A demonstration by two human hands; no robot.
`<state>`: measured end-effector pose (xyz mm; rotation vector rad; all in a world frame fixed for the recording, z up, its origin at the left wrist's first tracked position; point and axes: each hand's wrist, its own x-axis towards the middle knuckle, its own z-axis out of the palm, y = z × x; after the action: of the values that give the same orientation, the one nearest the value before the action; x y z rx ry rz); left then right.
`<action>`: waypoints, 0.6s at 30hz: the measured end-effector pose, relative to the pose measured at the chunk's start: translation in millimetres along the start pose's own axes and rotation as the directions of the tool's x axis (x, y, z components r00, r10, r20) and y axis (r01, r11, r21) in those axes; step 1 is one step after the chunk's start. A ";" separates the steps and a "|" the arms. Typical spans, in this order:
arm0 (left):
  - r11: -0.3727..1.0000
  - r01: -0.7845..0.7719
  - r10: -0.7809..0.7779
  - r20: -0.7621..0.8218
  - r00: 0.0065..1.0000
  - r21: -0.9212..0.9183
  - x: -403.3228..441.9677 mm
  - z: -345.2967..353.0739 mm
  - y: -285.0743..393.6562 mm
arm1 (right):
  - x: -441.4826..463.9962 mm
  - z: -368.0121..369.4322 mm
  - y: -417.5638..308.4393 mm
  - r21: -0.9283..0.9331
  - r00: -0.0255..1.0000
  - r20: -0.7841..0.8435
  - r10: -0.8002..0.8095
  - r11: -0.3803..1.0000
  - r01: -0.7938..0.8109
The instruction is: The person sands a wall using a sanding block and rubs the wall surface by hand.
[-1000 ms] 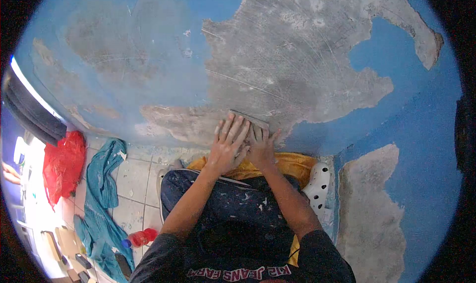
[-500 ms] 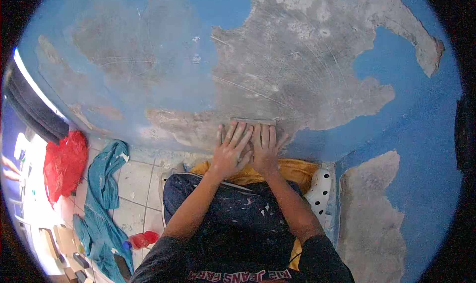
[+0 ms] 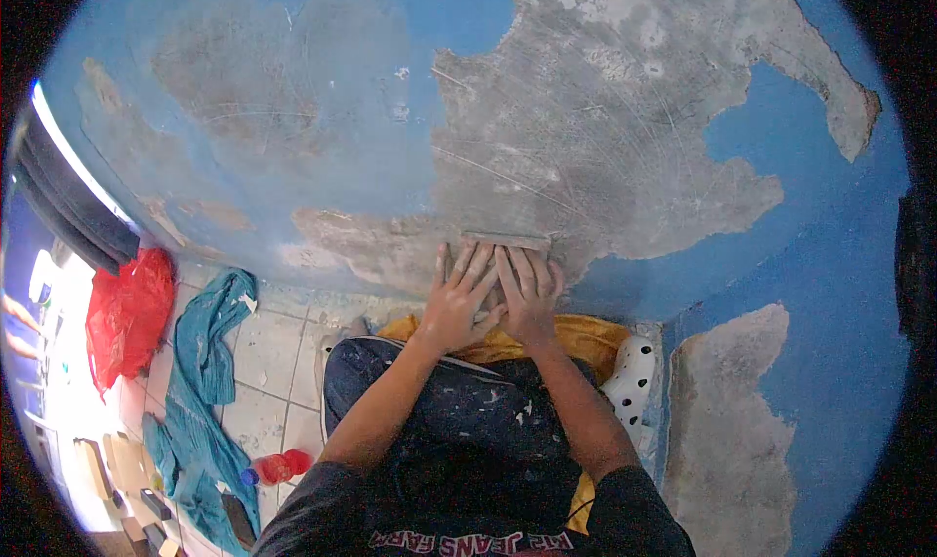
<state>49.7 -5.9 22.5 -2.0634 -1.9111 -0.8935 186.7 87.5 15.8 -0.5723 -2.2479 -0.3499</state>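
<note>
Against the lower part of the peeling wall [image 3: 605, 157], both hands press a thin, flat grey piece [image 3: 508, 240]; only its straight upper edge shows above my fingertips. My left hand [image 3: 457, 308] lies over its left part with fingers stretched upward and thumb pointing right. Beside it, my right hand [image 3: 528, 298] covers the right part, fingers close together and slanting left. The hands nearly touch at the index fingers. Under the palms the piece is hidden, so its exact kind cannot be made out. Bare grey plaster surrounds the hands, with blue paint left in patches.
Below the hands are a mustard cloth [image 3: 595, 340], paint-flecked dark trousers [image 3: 468, 406] and a white holed clog [image 3: 632, 376]. On the tiles at left lie a teal cloth [image 3: 203, 362], a red bag [image 3: 127, 318] and a red bottle [image 3: 283, 466]. Another person's hand [image 3: 21, 328] shows far left.
The view has shifted slightly, so the wall sits a little further right and lower. My right hand's fingers now lean more to the left; both hands stay on the flat piece.
</note>
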 end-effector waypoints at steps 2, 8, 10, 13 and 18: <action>0.999 -0.029 0.027 -0.107 0.994 -0.016 1.1 -8.1 2.4 | -3.2 6.9 2.0 0.030 1.000 -0.022 0.014 0.999 -0.013; 0.613 -0.015 -0.499 -0.401 0.769 -0.790 1.4 16.1 -16.9 | 1.7 -0.1 6.0 0.032 1.000 -0.022 -0.019 0.999 0.020; 0.319 0.007 -0.656 -0.216 0.723 -0.948 -0.9 7.6 -20.2 | -2.0 2.8 6.7 0.034 1.000 -0.003 -0.025 0.999 0.025; -0.161 -0.069 -0.736 0.073 0.673 -0.985 -7.1 -5.3 -30.7 | -2.8 7.4 7.0 0.049 1.000 -0.012 -0.013 0.999 0.014; -0.426 -0.189 -0.645 0.150 0.749 -0.885 -14.8 -11.3 -43.2 | -3.1 7.3 8.1 0.022 0.999 0.003 -0.033 0.999 0.032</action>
<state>5.2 -17.7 12.5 -0.7539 -0.9035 -3.8438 188.1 96.6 9.2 -0.5259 -2.2640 -0.3405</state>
